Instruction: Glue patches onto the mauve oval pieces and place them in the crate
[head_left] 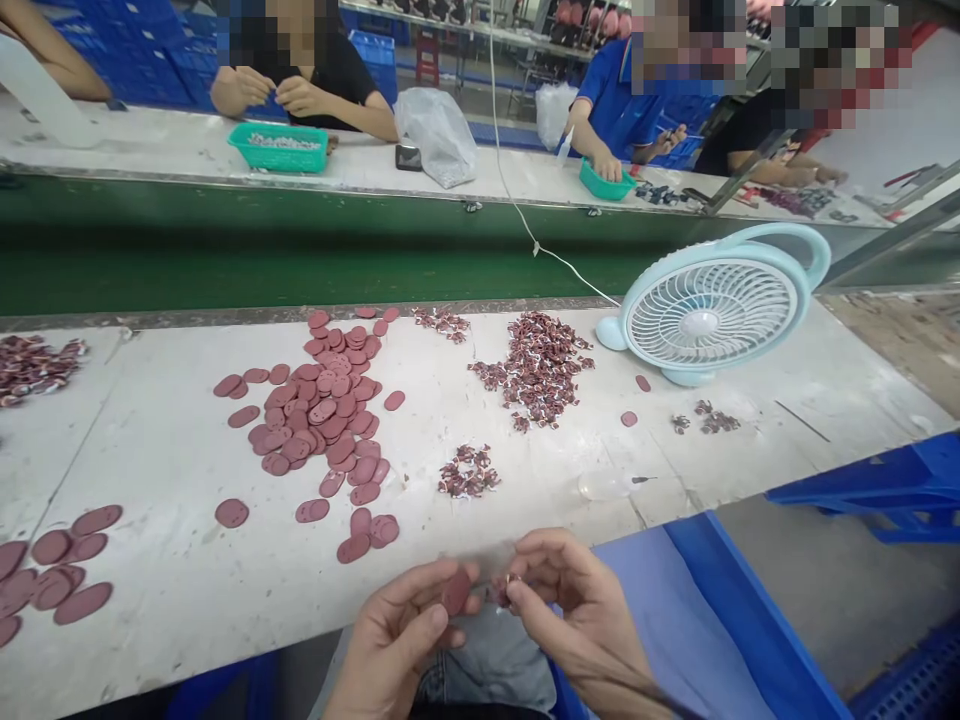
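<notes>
Pinching a reddish-brown oval disc between thumb and fingers, the left hand is closed on it, and the right hand has its fingertips closed around a small dark-red piece, the two held near each other just off the table's front edge. Beyond them on the white table lies a small cluster of bits, with a broad pile of ovals to its left, a heap of little pieces behind it, and a pale-blue fan to the right!
</notes>
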